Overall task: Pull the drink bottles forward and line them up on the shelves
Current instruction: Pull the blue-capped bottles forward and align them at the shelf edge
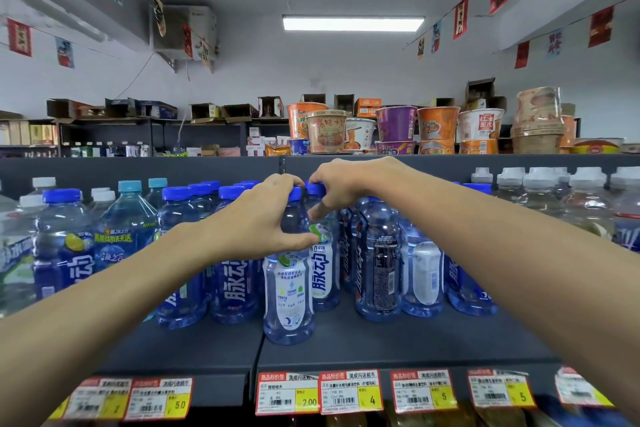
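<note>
we have both hands up at the dark grey shelf, among the drink bottles. our left hand is curled round the top of the front bottle: its fingers hook over the blue cap and its thumb presses on the shoulder just above the white label. this front bottle stands upright near the middle of the shelf, further forward than every other bottle but still back from the shelf's front edge.

our right hand pinches the blue cap of the second bottle, which stands upright just behind the front bottle and slightly to its right, touching it or nearly so; we cannot tell which.

more blue-capped bottles stand in loose, uneven rows on both sides, further back on the shelf, with their labels turned different ways. white-capped bottles of clear plastic fill the far right of the same shelf.

price tags in red, white and yellow run along the front edge below. noodle cups are stacked on top of the shelving, above the bottles.
</note>
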The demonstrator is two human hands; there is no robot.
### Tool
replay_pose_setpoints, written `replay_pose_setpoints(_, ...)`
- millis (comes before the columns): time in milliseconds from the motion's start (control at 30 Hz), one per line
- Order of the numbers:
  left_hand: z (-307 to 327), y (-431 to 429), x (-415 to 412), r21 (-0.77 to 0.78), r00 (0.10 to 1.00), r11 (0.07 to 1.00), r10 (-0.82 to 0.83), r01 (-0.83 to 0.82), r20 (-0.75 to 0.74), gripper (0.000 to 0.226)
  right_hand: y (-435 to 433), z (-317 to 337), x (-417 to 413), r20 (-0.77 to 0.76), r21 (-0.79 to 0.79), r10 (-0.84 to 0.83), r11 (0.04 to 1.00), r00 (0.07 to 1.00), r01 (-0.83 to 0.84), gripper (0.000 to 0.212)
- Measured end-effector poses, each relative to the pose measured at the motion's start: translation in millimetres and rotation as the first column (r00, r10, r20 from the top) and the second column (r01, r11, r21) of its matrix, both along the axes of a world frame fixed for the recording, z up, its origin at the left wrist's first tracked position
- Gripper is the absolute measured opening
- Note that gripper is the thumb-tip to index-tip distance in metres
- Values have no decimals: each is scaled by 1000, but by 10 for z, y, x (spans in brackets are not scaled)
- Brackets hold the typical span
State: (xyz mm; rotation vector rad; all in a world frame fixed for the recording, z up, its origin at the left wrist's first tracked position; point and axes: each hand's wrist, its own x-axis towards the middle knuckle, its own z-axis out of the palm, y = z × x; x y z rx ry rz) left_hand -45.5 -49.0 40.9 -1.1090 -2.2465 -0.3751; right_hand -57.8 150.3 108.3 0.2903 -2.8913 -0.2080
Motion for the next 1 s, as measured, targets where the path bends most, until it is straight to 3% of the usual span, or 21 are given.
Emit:
replay_pose_setpoints(167,-32,43,126,23,998,999,-46,46,-35,96,4,-2,133,3,117,25,993,1000,-25,41)
replay_pose_setpoints(267,-35,27,191,31,992,992,-123,122,32,97,51,-5,222,-48,175,57,983,997,-48,56)
replay_pose_setpoints(433,13,-96,219,34,978,991,-137,133,155,90,244,-57,376,-139,23,131,991,982,-129,65)
replay_pose_setpoints(567,29,107,266,40,999,999,16,-18,42,89,250,-95,447,-173,-64,163,982,971,-176,53)
replay_pose_setpoints(667,288,165,314,-98,997,993,66,-63,28,88,244,-112,476,-174,-111,197,970,965,-218,44)
replay_pose_setpoints(800,483,111,345,-243,997,968,72,-65,18,76,275,-124,499,-177,-128,212,963,961,-236,57)
replay_pose_setpoints(900,410,128,315,-175,995,981,71,-81,-65,69,318,-144,491,-174,-140,200,964,964,-225,58)
replay_pose_setpoints(1000,282,110,290,-45,993,999,4,1,117,75,383,-165,480,-186,-93,169,978,968,-189,51)
